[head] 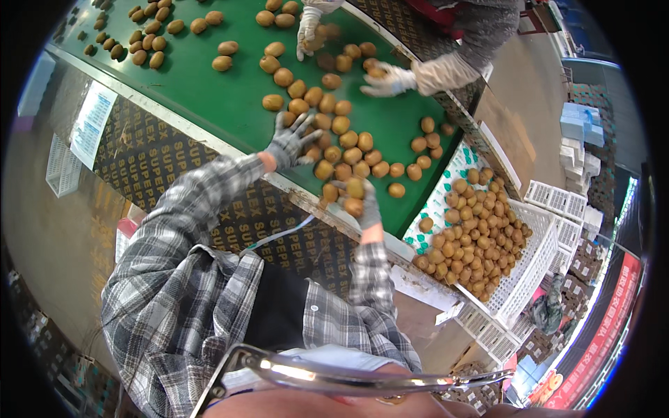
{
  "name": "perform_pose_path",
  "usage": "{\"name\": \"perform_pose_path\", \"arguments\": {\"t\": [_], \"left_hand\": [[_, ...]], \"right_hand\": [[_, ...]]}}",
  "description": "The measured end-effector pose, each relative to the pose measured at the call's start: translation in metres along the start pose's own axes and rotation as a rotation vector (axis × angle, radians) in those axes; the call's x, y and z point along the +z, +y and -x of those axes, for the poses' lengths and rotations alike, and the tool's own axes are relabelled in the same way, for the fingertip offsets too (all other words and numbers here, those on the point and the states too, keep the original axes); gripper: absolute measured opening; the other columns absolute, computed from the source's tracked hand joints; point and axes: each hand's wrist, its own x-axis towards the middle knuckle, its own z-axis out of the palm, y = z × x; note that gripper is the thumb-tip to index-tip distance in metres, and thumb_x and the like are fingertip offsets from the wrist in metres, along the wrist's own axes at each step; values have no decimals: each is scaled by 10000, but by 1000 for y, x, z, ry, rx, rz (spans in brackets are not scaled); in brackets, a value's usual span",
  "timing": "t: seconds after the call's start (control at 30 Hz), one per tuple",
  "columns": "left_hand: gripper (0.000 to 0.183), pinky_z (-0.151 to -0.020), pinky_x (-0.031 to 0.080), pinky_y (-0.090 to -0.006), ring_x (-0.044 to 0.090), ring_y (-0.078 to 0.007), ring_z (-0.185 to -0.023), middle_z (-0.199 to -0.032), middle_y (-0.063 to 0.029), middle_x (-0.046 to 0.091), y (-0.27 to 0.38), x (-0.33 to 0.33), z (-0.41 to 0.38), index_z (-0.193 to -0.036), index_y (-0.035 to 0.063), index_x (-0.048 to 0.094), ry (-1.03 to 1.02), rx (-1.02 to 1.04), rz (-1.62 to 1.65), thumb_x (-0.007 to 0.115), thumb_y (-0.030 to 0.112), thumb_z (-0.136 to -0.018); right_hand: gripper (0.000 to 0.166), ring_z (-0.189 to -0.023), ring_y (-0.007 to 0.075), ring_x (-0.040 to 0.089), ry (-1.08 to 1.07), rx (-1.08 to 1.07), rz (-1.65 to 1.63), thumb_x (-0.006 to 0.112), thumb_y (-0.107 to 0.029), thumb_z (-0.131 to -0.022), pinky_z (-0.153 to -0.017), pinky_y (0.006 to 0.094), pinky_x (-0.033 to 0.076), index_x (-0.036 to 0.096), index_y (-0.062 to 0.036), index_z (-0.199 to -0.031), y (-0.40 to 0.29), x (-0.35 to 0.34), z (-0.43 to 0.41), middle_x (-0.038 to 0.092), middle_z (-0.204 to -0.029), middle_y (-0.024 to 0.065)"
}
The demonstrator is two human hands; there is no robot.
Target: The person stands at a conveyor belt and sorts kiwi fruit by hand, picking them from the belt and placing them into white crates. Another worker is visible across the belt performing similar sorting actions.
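A green conveyor belt (219, 99) carries many brown kiwifruit (352, 156) before me. Spread fingers of my left hand (290, 142), in a grey glove, rest over a few kiwifruit near the belt's close edge; whether it grips one cannot be made out. My right hand (370, 204), also gloved in grey, is curled around kiwifruit (354, 207) at the same edge, slightly blurred. At least two fruits show against its palm and fingers. Between and beyond both hands, loose kiwifruit form a crowded curved band across the belt.
Across the belt, a co-worker's white-gloved hands (389, 79) handle kiwifruit. At the belt's right end, a printed sheet (444, 180) slopes to a white plastic crate (534, 261) heaped with kiwifruit. A metal side rail (209, 138) runs along my side. More crates (556, 201) stand beyond.
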Motion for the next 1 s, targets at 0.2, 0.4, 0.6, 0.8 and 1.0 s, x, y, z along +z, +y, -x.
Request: {"name": "perform_pose_path", "arguments": {"t": [0.2, 0.4, 0.6, 0.8, 1.0], "left_hand": [[724, -1150, 79, -611, 165, -345, -1466, -1565, -156, 230, 44, -3, -70, -1485, 196, 336, 24, 44, 83, 618, 426, -858], [582, -1135, 283, -415, 426, -252, -1340, -1433, -120, 472, 67, -37, -15, -1451, 82, 385, 141, -76, 976, 580, 302, -949], [358, -890, 521, -259, 631, -122, -1005, -1104, -37, 684, 97, -39, 30, -1214, 4, 621, 523, -311, 1675, 662, -26, -860], [378, -803, 546, -251, 625, -91, -847, -1023, -29, 699, 48, -57, 39, -1151, -3, 664, 887, -471, 1526, 628, -131, -798], [314, -737, 540, -272, 623, -121, -783, -967, -32, 708, 19, -110, 92, -1129, 74, 697, 890, -157, 797, 666, -17, -830]], "right_hand": [[499, -675, 188, 581, 303, -195, -287, 513, -540, -919, -573, 292, 514, 570, -62, -1052, -14, -12, -71, 596, -879, 67], [556, -811, 217, 623, 84, -209, 13, 579, -478, -913, -677, 350, 555, 537, -7, -1206, -43, -17, 3, 623, -1005, 101], [600, -989, 216, 611, 120, -456, 578, 557, -506, -921, -898, 357, 467, 592, 9, -1227, 15, 113, 6, 653, -1105, 97], [553, -983, 225, 637, 101, -75, -19, 598, -433, -911, -890, 293, 512, 589, 15, -1235, 45, 172, -61, 646, -1150, 139], [575, -1035, 252, 615, 156, 109, 82, 640, -478, -872, -916, 369, 500, 550, -69, -1267, 59, 170, -129, 636, -1172, 99]]}}
